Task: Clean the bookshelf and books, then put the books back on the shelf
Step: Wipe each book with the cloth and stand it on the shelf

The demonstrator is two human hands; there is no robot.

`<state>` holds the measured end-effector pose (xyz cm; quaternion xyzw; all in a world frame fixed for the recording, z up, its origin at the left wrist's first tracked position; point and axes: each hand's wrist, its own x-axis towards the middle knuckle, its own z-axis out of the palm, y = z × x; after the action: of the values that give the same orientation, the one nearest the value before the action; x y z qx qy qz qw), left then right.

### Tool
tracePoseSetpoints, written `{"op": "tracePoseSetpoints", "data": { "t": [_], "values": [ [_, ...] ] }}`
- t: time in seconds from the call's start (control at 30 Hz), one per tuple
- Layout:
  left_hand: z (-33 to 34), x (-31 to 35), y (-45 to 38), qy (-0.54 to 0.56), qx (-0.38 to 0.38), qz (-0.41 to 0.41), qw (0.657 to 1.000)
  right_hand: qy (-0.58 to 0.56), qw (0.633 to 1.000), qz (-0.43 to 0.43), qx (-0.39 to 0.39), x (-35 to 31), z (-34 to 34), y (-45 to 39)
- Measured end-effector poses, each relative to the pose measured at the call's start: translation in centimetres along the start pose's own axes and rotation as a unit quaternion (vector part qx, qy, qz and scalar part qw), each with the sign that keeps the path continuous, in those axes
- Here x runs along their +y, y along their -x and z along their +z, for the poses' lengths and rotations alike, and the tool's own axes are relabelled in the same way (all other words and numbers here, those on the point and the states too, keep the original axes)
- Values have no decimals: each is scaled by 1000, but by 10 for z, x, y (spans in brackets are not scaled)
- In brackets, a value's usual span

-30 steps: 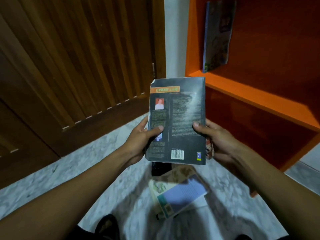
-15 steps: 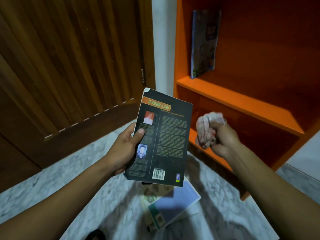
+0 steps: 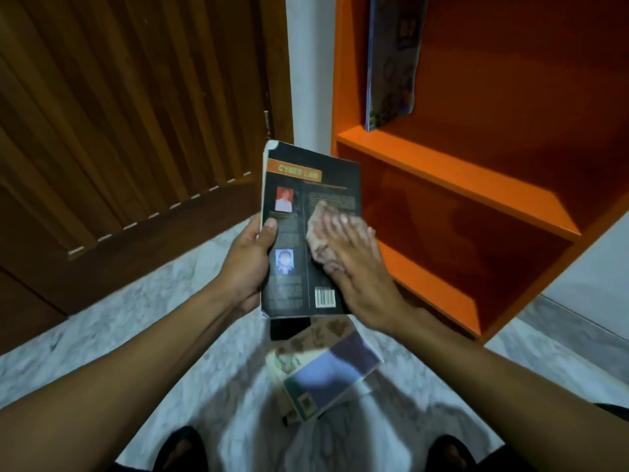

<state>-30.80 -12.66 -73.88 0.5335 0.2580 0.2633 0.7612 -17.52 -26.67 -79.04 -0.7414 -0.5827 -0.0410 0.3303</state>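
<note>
Now we hold the black book (image 3: 299,240) in front of the orange bookshelf (image 3: 452,178), our left hand (image 3: 246,267) gripping its edge, thumb on the cover. Our right hand (image 3: 354,264) presses a crumpled cloth (image 3: 318,229) flat against the cover, fingers straight and close together.

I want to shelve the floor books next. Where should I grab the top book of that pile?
Judging from its pose, take the top book by its right long edge, coming from the right: it lies flat and skewed on the pile, and that edge overhangs the books beneath, leaving room for fingers under it.
</note>
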Motion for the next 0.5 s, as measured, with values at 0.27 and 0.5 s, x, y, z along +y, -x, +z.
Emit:
{"op": "tracePoseSetpoints", "data": {
  "t": [0.27,0.5],
  "values": [
    [-34,21,-12,8,69,-4,998,-79,985,-120,-96,1,23,55],
    [-40,16,-11,-20,105,-6,994,-301,934,189,45,-11,4,25]
  ]
}}
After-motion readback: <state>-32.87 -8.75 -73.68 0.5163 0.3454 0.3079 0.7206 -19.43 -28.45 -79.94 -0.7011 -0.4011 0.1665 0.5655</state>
